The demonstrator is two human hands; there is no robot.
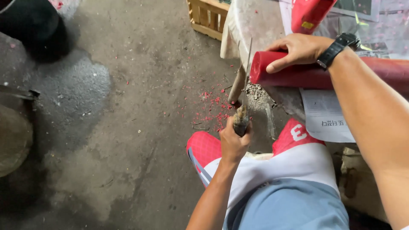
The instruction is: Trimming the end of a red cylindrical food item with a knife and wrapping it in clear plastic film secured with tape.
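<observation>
Presently red tube (315,74) lies across table edge (251,25), end overhanging. Right hand (298,51) clamped over tube near end. Left hand (234,142) clenched on knife (243,91) handle, blade upright at tube end. Advise square cut, firm hold. Red shavings (213,111) on floor (128,127).

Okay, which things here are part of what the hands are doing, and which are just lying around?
In use:
- left hand gripping the saw
- right hand pressing the red cylinder
- table edge
- red shavings on the floor

Lying about:
- wooden crate
- printed paper sheet
- second red roll
</observation>
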